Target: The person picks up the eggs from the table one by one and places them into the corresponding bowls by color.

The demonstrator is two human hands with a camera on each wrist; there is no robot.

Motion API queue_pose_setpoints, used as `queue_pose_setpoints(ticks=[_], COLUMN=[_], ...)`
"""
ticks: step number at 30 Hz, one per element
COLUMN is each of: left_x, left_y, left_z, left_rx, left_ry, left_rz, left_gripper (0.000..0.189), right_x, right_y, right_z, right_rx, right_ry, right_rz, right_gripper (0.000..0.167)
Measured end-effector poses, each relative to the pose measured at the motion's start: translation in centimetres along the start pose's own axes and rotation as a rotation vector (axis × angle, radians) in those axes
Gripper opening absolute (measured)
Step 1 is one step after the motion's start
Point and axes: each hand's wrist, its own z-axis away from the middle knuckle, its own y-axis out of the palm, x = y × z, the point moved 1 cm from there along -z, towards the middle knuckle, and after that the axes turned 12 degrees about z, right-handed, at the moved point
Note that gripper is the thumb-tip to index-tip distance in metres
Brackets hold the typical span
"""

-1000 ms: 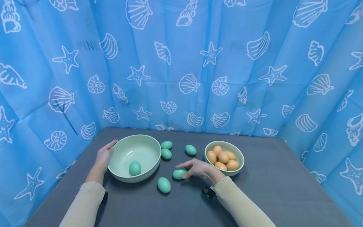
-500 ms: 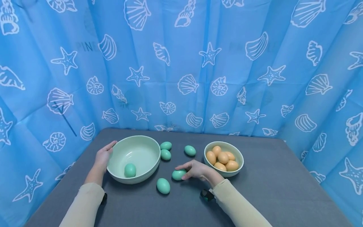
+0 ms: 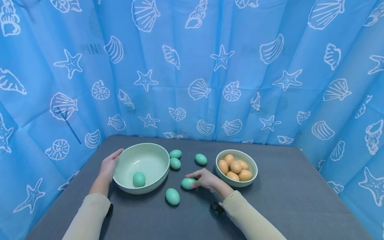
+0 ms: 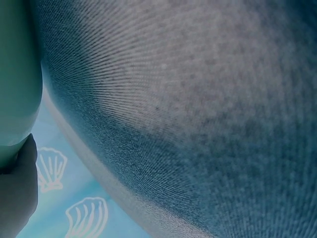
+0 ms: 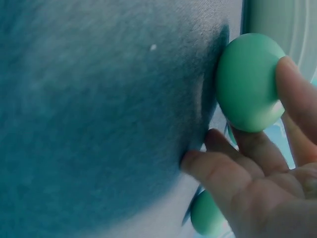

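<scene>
A smooth, glossy green egg (image 3: 187, 183) is grasped between the thumb and fingers of the right hand (image 3: 208, 180), low over the dark grey cloth table surface (image 3: 270, 203); whether any of its weight is borne by the cloth cannot be told. The egg could be lost if its slick curve is squeezed off-centre, and could then be sent rolling. A second green egg (image 3: 172, 196), loose just nearer the person, might be knocked by a low sideways sweep. Should the wide, round, pale green bowl (image 3: 153, 163) be pushed sideways, the side-by-side green eggs (image 3: 175, 163) near its right wall could be scattered; should it be tipped, the single green egg inside (image 3: 139, 179) could be set rolling. The small pale green bowl (image 3: 237, 184) of tan eggs (image 3: 235, 166), near the right wrist, could be bumped by a careless withdrawal.

The right forearm is angled in from the lower right, with the index finger stretched over the egg and the thumb placed on its near side. The left hand (image 3: 108, 165) is laid along the wide bowl's outer left side; whether the rim is gripped cannot be told, since the fingers are partly hidden.
</scene>
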Motion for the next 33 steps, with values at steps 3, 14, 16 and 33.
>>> queue_pose_setpoints(ticks=[3,14,16,33], left_x=[0.0,0.2,0.1,0.0], left_y=[0.1,-0.1,-0.2,-0.1], left_z=[0.0,-0.2,-0.2,0.0], left_rx=[-0.008,-0.015,-0.015,-0.003], left_ry=[-0.003,-0.006,-0.003,-0.005], left_rz=[-0.008,-0.002,-0.003,-0.012], left_gripper=[0.046,0.046,0.046,0.046], right_x=[0.3,0.9,1.1,3.1], right_y=[0.0,-0.4,-0.5,-1.7], right_z=[0.0,-0.4,-0.4,-0.9], right_rx=[-0.003,-0.04,-0.033,0.043], right_ry=[0.005,0.036,0.038,0.065], right_rz=[0.024,0.048,0.044,-0.137], right_gripper=[0.041,0.039,0.039,0.04])
